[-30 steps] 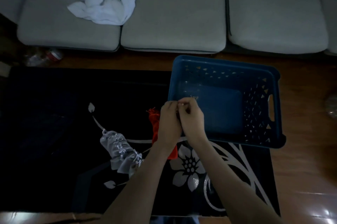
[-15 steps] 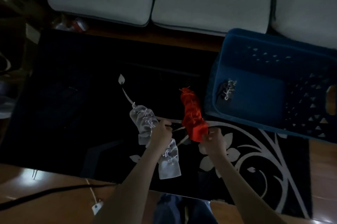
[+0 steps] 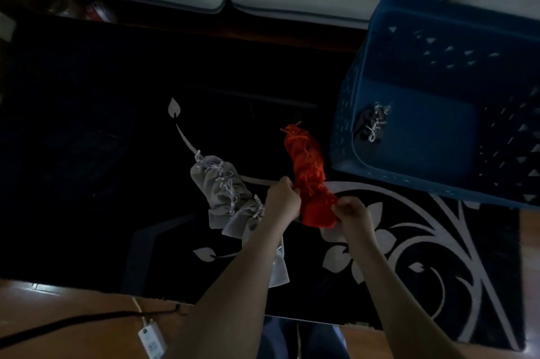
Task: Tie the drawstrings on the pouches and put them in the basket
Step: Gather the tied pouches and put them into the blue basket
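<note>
Pinching red pouches (image 3: 306, 166) lying between them, it seems: left hand (image 3: 282, 201), right hand (image 3: 352, 212).

- Red pouches (image 3: 306, 171), between the left hand (image 3: 282, 201) and the right hand (image 3: 352, 212).
- Grey pouches (image 3: 222, 189), white drawstrings, left of the left hand.
- Blue basket (image 3: 343, 113), triangle-pierced walls, beyond the right hand.
- Black rug (image 3: 87, 154), white flowers and leaves, beneath both hands.

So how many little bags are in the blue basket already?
1. A dark pouch with white drawstrings lies in the blue basket, on its floor by the left wall. The basket's right side runs out of frame, so more may be hidden.
</note>
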Demonstrator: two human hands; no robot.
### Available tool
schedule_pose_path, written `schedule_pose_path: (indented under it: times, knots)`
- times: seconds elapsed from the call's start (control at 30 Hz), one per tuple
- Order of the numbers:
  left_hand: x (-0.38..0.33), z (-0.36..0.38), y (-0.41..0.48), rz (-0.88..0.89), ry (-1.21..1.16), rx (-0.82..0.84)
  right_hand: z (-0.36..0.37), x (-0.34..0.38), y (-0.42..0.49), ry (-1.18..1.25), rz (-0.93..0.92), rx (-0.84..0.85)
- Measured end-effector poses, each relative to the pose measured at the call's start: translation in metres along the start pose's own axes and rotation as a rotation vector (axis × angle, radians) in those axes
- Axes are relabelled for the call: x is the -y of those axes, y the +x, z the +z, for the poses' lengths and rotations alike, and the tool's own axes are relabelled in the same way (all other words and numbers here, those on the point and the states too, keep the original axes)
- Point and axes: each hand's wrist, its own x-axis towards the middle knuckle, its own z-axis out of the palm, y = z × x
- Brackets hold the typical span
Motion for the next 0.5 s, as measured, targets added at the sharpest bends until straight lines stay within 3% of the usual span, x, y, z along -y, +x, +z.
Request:
schedule_pose_path:
  times: [0.17, 0.37, 0.5]
  knots:
    - [0.005, 0.001, 0.001, -0.030, -0.086, 0.045, -0.015, -0.001, -0.007, 0.092, -0.126, 0.111]
    - [0.011, 0.004, 0.002, 0.019, -0.034, 0.019, -0.002, 0.000, 0.010, -0.198, -0.294, 0.063]
    - [0.012, 0.005, 0.002, 0.056, -0.033, 0.002, 0.006, 0.008, 0.013, -0.332, -0.226, 0.045]
